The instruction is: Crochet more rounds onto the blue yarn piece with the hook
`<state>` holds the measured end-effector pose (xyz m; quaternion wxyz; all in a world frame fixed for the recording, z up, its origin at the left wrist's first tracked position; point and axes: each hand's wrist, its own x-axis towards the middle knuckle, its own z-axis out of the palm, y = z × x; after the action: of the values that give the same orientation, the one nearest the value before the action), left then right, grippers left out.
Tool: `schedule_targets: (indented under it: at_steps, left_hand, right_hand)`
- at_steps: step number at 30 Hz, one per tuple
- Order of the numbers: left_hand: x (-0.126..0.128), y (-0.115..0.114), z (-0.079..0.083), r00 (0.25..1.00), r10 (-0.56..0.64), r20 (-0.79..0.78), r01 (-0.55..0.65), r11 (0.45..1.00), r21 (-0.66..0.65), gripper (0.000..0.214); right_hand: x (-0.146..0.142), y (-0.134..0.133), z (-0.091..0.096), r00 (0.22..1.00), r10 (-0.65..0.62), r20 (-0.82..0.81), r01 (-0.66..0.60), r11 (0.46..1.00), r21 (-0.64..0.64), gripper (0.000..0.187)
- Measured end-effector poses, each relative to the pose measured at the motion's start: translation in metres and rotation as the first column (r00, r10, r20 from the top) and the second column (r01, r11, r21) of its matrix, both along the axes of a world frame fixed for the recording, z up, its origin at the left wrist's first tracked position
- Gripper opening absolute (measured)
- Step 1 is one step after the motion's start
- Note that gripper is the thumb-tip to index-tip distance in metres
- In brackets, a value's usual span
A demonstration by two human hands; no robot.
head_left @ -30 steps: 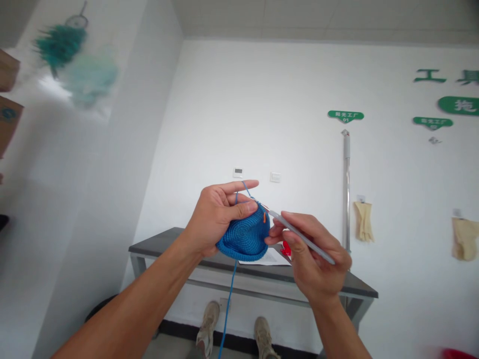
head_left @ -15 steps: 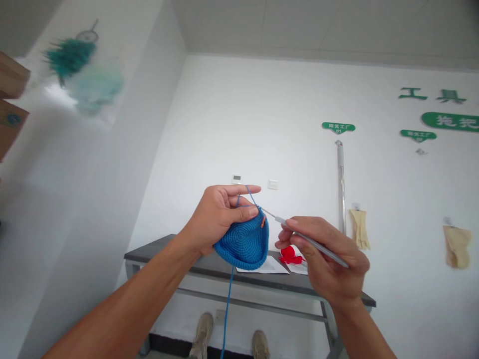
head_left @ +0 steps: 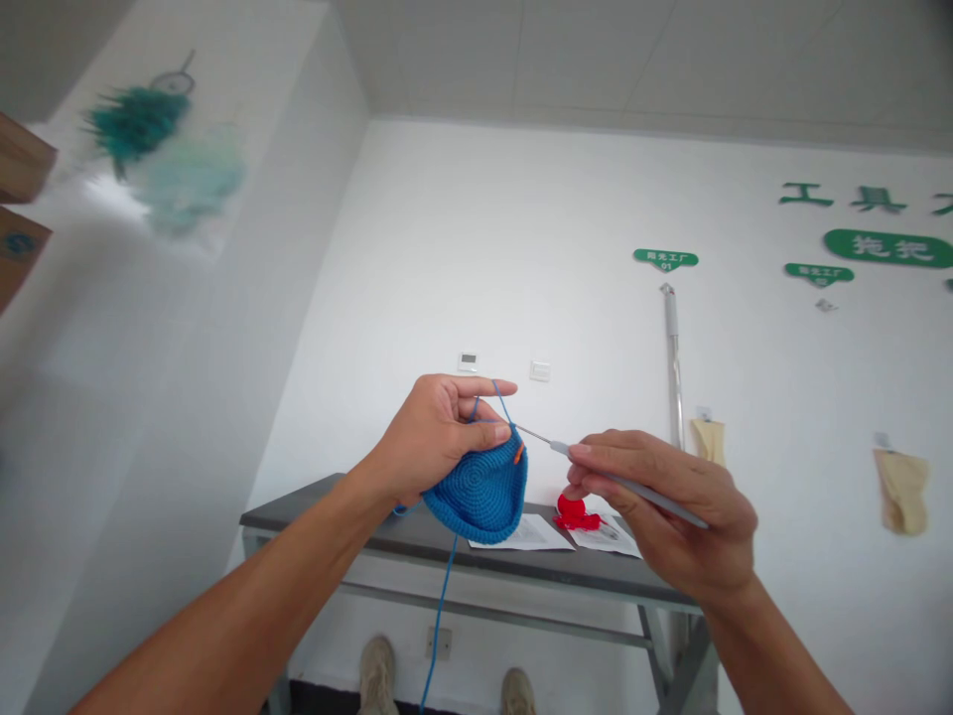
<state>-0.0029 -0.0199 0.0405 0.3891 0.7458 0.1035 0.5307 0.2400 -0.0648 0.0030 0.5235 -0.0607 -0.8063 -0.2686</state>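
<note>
My left hand (head_left: pixel 432 437) pinches the rim of a round blue crochet piece (head_left: pixel 476 492), with the blue yarn (head_left: pixel 439 606) looped over its forefinger and hanging down toward the floor. A small orange stitch marker (head_left: pixel 519 454) sits on the rim at the right. My right hand (head_left: pixel 670 506) grips a grey crochet hook (head_left: pixel 625 484), whose thin metal tip reaches the rim of the piece near the left thumb.
A grey metal table (head_left: pixel 417 536) stands against the white wall, with paper sheets (head_left: pixel 525 534) and a red yarn piece (head_left: pixel 575 514) on it. My shoes (head_left: pixel 376 670) show below. A pole (head_left: pixel 674 367) and gloves (head_left: pixel 707 442) hang on the wall.
My right hand has drawn the hook out to the right, away from the blue piece, so more of the metal tip shows. The view has tilted slightly upward.
</note>
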Motion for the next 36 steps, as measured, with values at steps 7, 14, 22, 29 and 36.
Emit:
schedule_targets:
  at_steps: [7,14,22,29,36]
  left_hand:
    - [0.006,0.005,-0.002,0.998,0.058,-0.036,-0.057,0.998,0.04,0.061]
    - [0.001,0.009,-0.003,0.995,0.069,-0.068,-0.063,0.994,0.092,0.051]
    - [-0.009,0.006,-0.003,0.98,-0.137,-0.142,0.15,0.985,0.089,0.043]
    - [-0.009,0.01,-0.004,0.976,-0.182,-0.115,0.192,0.979,0.076,0.04]
    - [-0.011,0.003,-0.004,0.972,-0.181,-0.153,0.193,0.979,0.07,0.029]
  right_hand:
    - [0.009,-0.005,0.005,0.986,-0.147,0.078,0.14,0.986,0.091,0.049]
    - [0.007,-0.014,0.008,0.986,-0.149,0.077,0.142,0.986,0.083,0.049]
    - [0.0,-0.013,0.004,0.967,0.207,-0.148,-0.249,0.894,-0.374,0.029]
    - [0.003,-0.015,0.006,0.983,0.154,-0.102,-0.176,0.947,-0.267,0.035]
    - [0.005,-0.026,0.016,0.996,0.086,0.038,-0.079,0.983,-0.167,0.043]
